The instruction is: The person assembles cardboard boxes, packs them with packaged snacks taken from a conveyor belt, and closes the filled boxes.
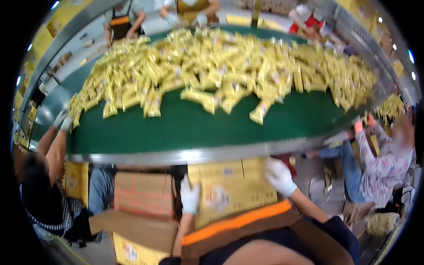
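A yellow cardboard box (pixel 232 187) with printed lettering and a round pale emblem is in front of my body, just below the conveyor's near edge. My left hand (pixel 190 194), in a white glove, holds the box's left edge, fingers pointing up along it. At the upper right corner, my right hand (pixel 279 176), also in a white glove, is closed round the edge, slightly blurred. Beyond the box, many yellow wrapped packets (pixel 212 66) lie heaped on the green conveyor belt (pixel 176 130).
A metal rail (pixel 198 155) edges the belt. Left of me are a brown strapped carton stack (pixel 143 194) and an open yellow box (pixel 137 251). Co-workers sit at left (pixel 53 190) and right (pixel 384 154); several others stand across the belt.
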`<state>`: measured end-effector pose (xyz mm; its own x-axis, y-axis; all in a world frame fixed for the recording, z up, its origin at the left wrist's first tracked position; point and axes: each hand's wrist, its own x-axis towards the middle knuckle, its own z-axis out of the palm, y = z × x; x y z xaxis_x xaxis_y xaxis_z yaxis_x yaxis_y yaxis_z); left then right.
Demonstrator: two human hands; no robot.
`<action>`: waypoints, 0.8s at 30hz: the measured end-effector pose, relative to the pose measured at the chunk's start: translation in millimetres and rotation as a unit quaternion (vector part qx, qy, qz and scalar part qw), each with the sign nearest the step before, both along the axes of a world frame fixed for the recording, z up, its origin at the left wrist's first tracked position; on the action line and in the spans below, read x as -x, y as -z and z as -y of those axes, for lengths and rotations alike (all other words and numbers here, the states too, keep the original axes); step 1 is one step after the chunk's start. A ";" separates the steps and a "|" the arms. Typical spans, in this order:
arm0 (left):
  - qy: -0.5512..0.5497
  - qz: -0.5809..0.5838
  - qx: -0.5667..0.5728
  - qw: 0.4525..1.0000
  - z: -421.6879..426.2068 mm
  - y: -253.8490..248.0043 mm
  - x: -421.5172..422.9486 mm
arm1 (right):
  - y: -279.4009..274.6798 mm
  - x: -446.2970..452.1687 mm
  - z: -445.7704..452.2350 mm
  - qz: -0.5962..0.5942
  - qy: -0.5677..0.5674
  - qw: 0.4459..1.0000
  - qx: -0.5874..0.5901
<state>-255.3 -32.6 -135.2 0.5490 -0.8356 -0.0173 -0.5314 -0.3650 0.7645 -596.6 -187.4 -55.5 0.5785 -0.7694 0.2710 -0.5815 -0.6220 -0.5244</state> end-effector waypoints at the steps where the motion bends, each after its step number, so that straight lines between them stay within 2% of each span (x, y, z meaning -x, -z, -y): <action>1: 0.013 -0.010 0.016 1.000 1.2 1.4 -4.4 | 32.4 16.3 -19.3 0.027 0.123 0.992 0.020; 2: 0.016 -0.046 0.068 0.996 3.2 13.6 -8.5 | 66.6 35.7 -32.9 0.045 0.230 0.970 -0.071; 3: 0.031 -0.048 0.076 0.995 7.3 -1.7 -3.8 | 89.9 51.0 -39.6 0.049 0.300 0.930 -0.207; 4: 0.056 -0.168 0.066 0.982 9.0 -22.5 -1.0 | 93.5 61.8 -39.2 0.113 0.257 0.876 -0.393; 5: 0.044 -0.207 0.064 0.975 8.2 -27.0 2.2 | 77.5 49.7 -49.1 0.326 0.107 0.783 -0.519; 7: -0.063 -0.322 0.067 0.942 8.9 -25.2 9.9 | 75.9 37.8 -63.9 0.356 0.137 0.772 -0.509; 9: -0.060 -0.333 0.064 0.939 6.0 -54.0 15.3 | 85.6 46.5 -66.9 0.370 0.139 0.781 -0.484; 10: -0.061 -0.327 0.094 0.938 4.7 -67.1 22.0 | 77.4 48.4 -70.7 0.319 0.149 0.828 -0.436; 13: -0.059 -0.349 0.191 0.916 -4.0 -104.2 33.3 | 20.9 53.2 -73.2 0.401 0.112 0.756 -0.505; 14: -0.063 -0.343 0.226 0.910 -9.0 -110.1 31.9 | 6.2 56.6 -75.0 0.382 0.095 0.782 -0.484; 16: 0.025 -0.371 0.247 0.895 -24.1 -127.0 21.2 | -34.6 52.4 -78.4 0.326 0.070 0.897 -0.292; 17: 0.068 -0.391 0.246 0.884 -31.7 -134.6 16.6 | -62.4 51.4 -72.9 0.246 0.093 0.959 -0.105; 18: 0.106 -0.422 0.189 0.880 -42.1 -134.7 3.1 | -90.3 50.5 -67.6 0.153 0.161 0.971 0.092; 19: 0.136 -0.433 0.126 0.882 -51.8 -133.3 -3.7 | -107.9 47.8 -56.0 0.160 0.138 0.945 0.250; 21: 0.189 -0.444 -0.001 0.876 -68.6 -131.9 -12.4 | -132.2 34.8 -59.8 0.011 -0.014 0.976 0.219; 22: 0.171 -0.486 -0.004 0.857 -70.8 -131.5 -3.4 | -136.4 20.3 -67.7 -0.052 -0.042 0.974 0.218; 24: 0.145 -0.496 0.026 0.856 -69.9 -133.3 10.7 | -128.9 21.3 -73.7 -0.010 -0.025 0.962 0.271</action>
<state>-265.9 37.3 -1.9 0.0542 -0.9480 -0.3136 0.3255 -0.2801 0.9031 -617.8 -113.7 73.4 0.6208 -0.4895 0.6124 -0.5506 -0.8283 -0.1038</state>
